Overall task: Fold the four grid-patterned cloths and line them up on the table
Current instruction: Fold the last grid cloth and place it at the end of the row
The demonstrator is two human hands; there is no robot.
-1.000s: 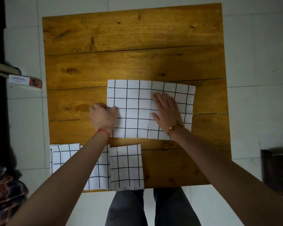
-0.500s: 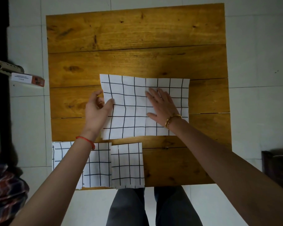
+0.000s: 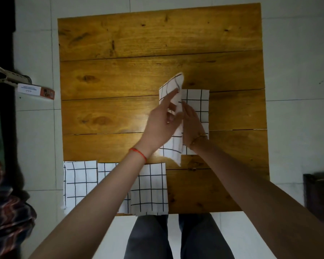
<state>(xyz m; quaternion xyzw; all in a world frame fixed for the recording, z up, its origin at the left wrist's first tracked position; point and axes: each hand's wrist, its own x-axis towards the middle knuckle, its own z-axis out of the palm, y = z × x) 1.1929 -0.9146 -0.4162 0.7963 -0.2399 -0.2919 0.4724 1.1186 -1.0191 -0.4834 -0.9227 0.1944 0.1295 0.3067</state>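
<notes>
Right of centre on the wooden surface [image 3: 120,113], at about 3 o'clock, lies the cloth being folded [image 3: 198,105]. Left hand [image 3: 163,126] pinches its raised left half, fingers [image 3: 171,97] under the flap. Right hand [image 3: 192,126] lies flat on the cloth's lower layer, fingers straight and together. Folded cloths [image 3: 150,189] line the near edge, 7 o'clock. Small box [image 3: 36,90] on the floor, 9 o'clock.

Wooden table [image 3: 120,43] with grid cloths [image 3: 151,189]
</notes>
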